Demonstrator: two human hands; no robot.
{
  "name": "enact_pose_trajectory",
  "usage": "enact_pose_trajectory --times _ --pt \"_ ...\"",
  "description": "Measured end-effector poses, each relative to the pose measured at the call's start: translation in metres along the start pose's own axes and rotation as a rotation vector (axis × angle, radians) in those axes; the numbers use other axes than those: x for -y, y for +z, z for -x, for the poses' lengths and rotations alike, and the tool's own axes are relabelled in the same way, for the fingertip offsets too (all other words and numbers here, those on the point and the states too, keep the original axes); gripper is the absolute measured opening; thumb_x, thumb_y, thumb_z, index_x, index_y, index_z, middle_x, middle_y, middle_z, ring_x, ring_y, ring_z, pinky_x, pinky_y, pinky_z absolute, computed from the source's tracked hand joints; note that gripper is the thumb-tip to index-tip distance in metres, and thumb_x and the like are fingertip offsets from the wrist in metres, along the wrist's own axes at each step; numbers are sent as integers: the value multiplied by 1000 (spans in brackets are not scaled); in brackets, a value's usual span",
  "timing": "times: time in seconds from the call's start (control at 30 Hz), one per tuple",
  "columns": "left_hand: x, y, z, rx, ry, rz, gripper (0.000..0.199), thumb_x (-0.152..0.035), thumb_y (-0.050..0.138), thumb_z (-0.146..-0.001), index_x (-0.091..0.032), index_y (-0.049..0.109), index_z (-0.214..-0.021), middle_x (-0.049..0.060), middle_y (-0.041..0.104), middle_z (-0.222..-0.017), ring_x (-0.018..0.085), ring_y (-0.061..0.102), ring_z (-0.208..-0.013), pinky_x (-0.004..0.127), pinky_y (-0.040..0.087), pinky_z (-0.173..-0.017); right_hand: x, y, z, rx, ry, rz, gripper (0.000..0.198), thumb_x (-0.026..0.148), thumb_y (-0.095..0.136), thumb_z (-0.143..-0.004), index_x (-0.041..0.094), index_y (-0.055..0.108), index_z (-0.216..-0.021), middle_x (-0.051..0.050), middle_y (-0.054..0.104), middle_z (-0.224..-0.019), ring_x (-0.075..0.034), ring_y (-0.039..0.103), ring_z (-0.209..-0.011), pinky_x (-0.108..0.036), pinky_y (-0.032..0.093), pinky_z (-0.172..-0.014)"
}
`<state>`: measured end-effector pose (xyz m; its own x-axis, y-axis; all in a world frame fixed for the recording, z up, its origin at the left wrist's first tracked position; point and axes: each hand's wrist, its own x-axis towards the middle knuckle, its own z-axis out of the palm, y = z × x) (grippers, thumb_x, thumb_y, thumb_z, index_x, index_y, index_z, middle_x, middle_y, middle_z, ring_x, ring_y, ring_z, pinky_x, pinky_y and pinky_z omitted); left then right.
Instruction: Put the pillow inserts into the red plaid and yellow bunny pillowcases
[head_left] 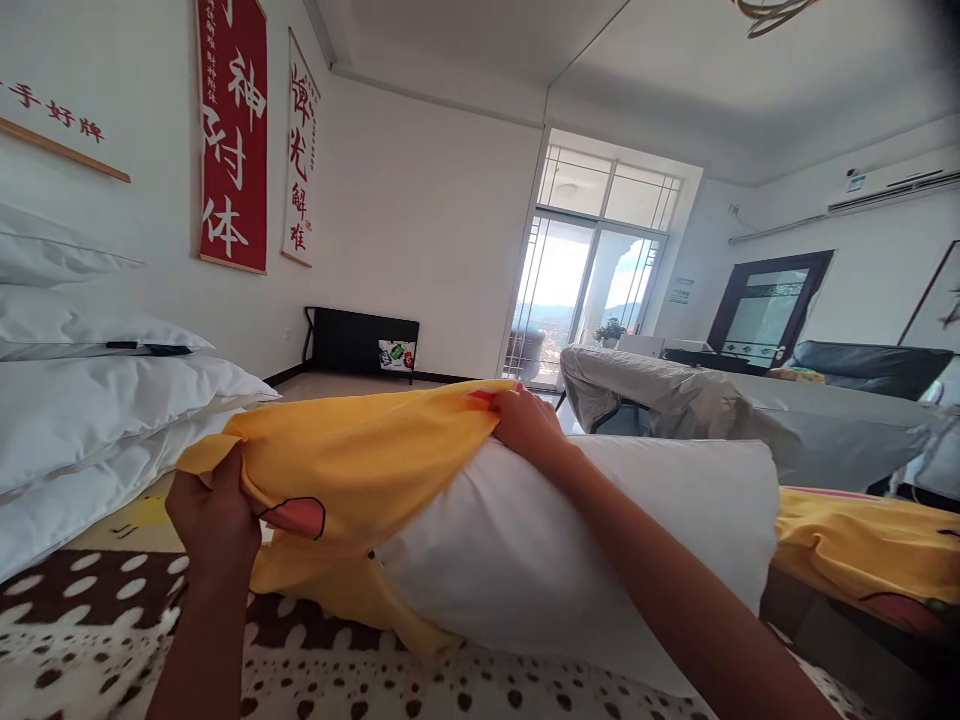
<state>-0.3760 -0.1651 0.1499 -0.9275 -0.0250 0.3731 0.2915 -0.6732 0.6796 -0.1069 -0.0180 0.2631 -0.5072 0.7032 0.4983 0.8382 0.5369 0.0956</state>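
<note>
A yellow pillowcase [360, 450] with a red printed patch covers the left end of a white pillow [570, 550]. The pillow's right part is bare and lies on a brown-and-white patterned blanket. My left hand [217, 510] is closed on the pillowcase's left corner. Farther right, my right hand [525, 420] grips the upper edge of the pillowcase opening, its forearm crossing over the pillow. The lower side of the opening hangs loose on the blanket [97, 640].
Several white pillows [112, 420] are stacked at the left. Another yellow printed cloth [862, 550] lies at the right. Behind stand a table under a grey cover [675, 390] and a black folded table [345, 340] against the wall.
</note>
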Motion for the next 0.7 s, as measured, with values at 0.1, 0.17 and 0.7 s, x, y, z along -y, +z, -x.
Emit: enact_pose_trajectory --times 0.1,0.17,0.7 --pt "-5 7 4 -78 -108 161 36 -30 76 -52 -14 59 -79 -4 57 -74 10 51 -69 26 45 -71 -25 11 28 -213 -68 65 38 24 48 -78 24 64 -113 -9 70 -90 -25 63 -80 -34 40 -66" --pt "-8 9 6 -84 -118 174 35 -30 75 -52 -14 59 -78 -4 57 -73 9 51 -68 25 45 -69 -40 18 51 -454 -256 100 36 21 46 -80 22 65 -111 -9 71 -94 -23 63 -80 -33 41 -68" --pt "-7 -6 1 -154 52 -37 24 -34 67 -66 -13 56 -71 -5 51 -65 8 43 -58 22 36 -54 20 -7 142 -423 -1021 -134 14 15 42 -81 17 55 -76 -1 51 -61 -15 44 -59 -34 35 -61"
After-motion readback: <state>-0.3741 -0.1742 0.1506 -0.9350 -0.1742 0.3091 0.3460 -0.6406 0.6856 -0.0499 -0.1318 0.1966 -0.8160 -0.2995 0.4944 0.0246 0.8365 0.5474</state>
